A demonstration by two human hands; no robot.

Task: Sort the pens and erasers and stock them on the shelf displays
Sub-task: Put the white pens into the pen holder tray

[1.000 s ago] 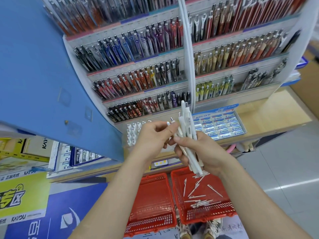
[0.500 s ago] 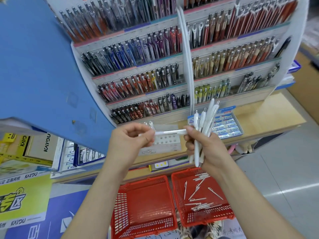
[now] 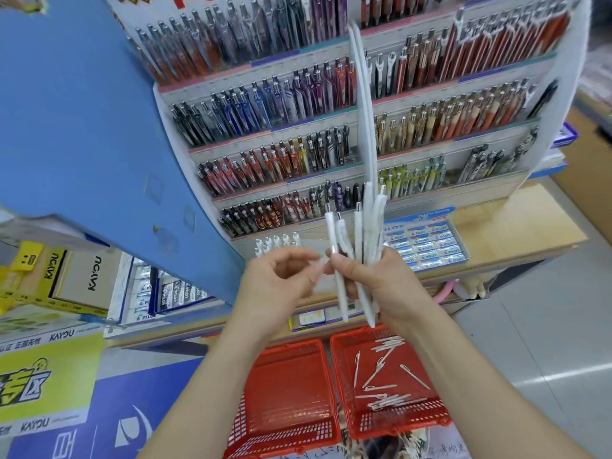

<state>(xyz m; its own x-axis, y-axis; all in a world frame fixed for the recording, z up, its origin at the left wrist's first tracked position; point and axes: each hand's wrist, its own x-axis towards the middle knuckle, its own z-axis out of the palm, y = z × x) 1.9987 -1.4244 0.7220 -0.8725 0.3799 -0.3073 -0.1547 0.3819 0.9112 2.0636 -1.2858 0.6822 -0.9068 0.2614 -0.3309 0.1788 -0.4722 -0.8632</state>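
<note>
My right hand (image 3: 390, 286) grips a bundle of several white pens (image 3: 361, 233), held upright in front of the pen display (image 3: 281, 160). My left hand (image 3: 275, 283) is just left of it, fingers curled, its blurred fingertips pinching the leftmost white pen (image 3: 339, 286) of the bundle. Behind my hands, on the wooden ledge, a row of white pens (image 3: 276, 241) stands in a tray, and a box of blue Pilot erasers (image 3: 427, 243) sits to the right. More loose white pens (image 3: 384, 395) lie in the right red basket (image 3: 341, 392) on the floor.
An empty red basket (image 3: 288, 392) sits left of the one with pens. A large blue panel (image 3: 82, 127) juts out at the left, close to my left arm. Boxes of Pilot goods (image 3: 172, 293) fill a lower shelf at the left. Grey floor (image 3: 546, 326) lies to the right.
The pen my left hand held level half a second ago now stands upright in the bundle. Both hands have moved together, and the bundle has shifted slightly left.
</note>
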